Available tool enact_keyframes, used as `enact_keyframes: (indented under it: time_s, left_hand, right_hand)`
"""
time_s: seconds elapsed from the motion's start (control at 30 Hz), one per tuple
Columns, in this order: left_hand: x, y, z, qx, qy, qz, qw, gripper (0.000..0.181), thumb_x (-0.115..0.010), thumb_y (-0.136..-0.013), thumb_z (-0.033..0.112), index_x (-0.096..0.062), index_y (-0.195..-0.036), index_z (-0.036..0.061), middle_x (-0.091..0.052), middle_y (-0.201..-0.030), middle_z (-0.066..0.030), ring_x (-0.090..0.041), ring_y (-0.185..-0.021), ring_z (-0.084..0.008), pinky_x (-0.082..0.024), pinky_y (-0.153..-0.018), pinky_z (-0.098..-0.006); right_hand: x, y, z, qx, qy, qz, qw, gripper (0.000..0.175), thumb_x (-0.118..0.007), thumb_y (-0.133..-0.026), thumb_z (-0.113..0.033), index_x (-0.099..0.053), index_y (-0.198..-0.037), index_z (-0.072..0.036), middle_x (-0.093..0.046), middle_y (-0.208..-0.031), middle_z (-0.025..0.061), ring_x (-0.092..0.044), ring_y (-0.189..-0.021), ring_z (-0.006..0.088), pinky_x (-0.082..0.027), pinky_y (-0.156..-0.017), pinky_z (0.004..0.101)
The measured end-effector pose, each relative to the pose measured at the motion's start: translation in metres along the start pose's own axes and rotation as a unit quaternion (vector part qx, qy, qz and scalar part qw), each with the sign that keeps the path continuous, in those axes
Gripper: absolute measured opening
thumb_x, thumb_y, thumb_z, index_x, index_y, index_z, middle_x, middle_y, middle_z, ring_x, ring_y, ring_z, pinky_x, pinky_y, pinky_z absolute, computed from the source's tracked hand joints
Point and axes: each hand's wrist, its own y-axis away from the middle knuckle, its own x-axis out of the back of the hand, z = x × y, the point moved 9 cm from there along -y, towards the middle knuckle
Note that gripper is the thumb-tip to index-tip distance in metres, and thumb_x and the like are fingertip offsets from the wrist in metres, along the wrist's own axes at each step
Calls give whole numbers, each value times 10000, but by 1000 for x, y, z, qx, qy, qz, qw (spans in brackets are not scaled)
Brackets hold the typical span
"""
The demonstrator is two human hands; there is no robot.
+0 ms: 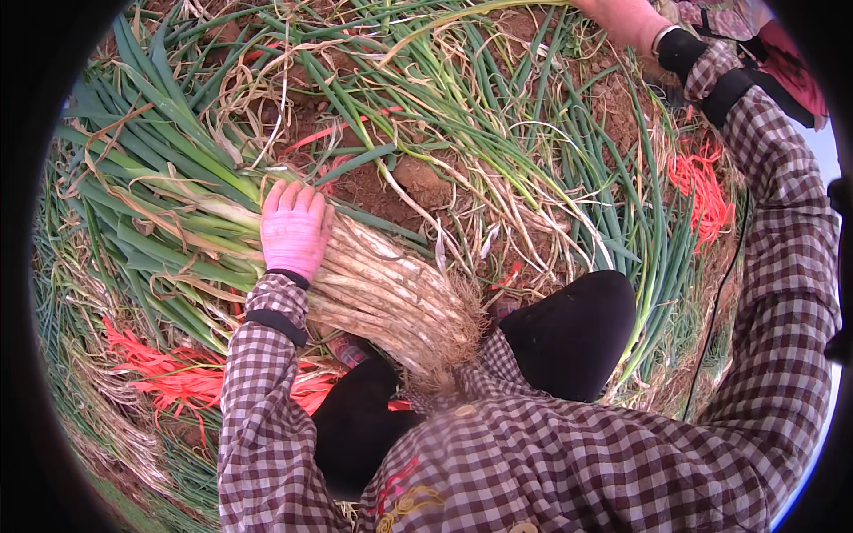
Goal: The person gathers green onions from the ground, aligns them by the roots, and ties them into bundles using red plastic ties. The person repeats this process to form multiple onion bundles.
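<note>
A thick bundle of green onions (393, 286) lies slantwise over my lap, its white stalks and roots towards my right knee, its green leaves spreading to the left. My left hand (296, 230), in a pinkish glove, is closed around the bundle where the white turns to green. At the top right edge my right hand (620, 20) is stretched far out. Its fingers are cut off by the picture's rim, beside a long yellowish leaf (460, 14); whether they hold it cannot be told.
Loose green onions (466, 126) cover the reddish soil ahead. Red plastic strips lie in a pile at the left (173, 373) and another at the right (703, 190). Part of another person in red (793, 73) shows at the top right. A thin black cord (716, 313) runs beside my right arm.
</note>
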Motion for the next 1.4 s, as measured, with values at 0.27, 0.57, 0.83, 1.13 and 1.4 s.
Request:
enact_keyframes:
  time_s: [0.27, 0.57, 0.83, 1.13, 1.4]
  left_hand:
    - [3, 1, 3, -6, -27, -4, 1000, 172, -663, -862, 234, -627, -971, 105, -644, -1088, -73, -560, -1168, -282, -357, -1124, -469]
    - [0, 2, 1, -13, -37, -3, 999, 188, -660, -879, 199, -664, -1032, 89, -658, -1126, -73, -564, -1174, -291, -366, -1117, -477]
    - [-2, -2, 8, -20, -70, -46, 996, 183, -607, -924, 188, -660, -1057, 74, -663, -1157, -81, -557, -1193, -314, -358, -1120, -484]
    - [-8, -1, 6, -9, -88, -78, 993, 193, -599, -932, 190, -665, -1072, 74, -664, -1161, -80, -557, -1199, -310, -350, -1129, -476]
    - [-3, -3, 10, -19, -89, -72, 993, 199, -614, -926, 204, -673, -1063, 73, -668, -1157, -84, -566, -1187, -314, -361, -1122, -484]
  right_hand:
    - [138, 112, 161, -219, 64, 158, 961, 326, -611, -921, -343, -695, -1113, -94, -715, -971, 180, -693, -914, 309, -535, -859, 413]
    - [-269, 186, -65, -104, -69, -352, 927, 506, -710, -798, -506, -759, -953, -26, -741, -938, 157, -717, -902, 335, -570, -785, 445]
    - [-356, 331, -50, -270, -143, -205, 930, 225, -651, -876, -281, -686, -945, -69, -704, -958, 147, -697, -908, 336, -564, -788, 449]
    - [-383, 353, 4, -430, -229, -151, 860, 479, -718, -859, -434, -662, -1217, -122, -677, -1051, 144, -653, -1054, 322, -506, -901, 430]
    - [-278, 377, 121, -379, -104, 103, 914, 294, -647, -924, -390, -644, -985, -102, -663, -928, 157, -640, -894, 384, -507, -761, 480]
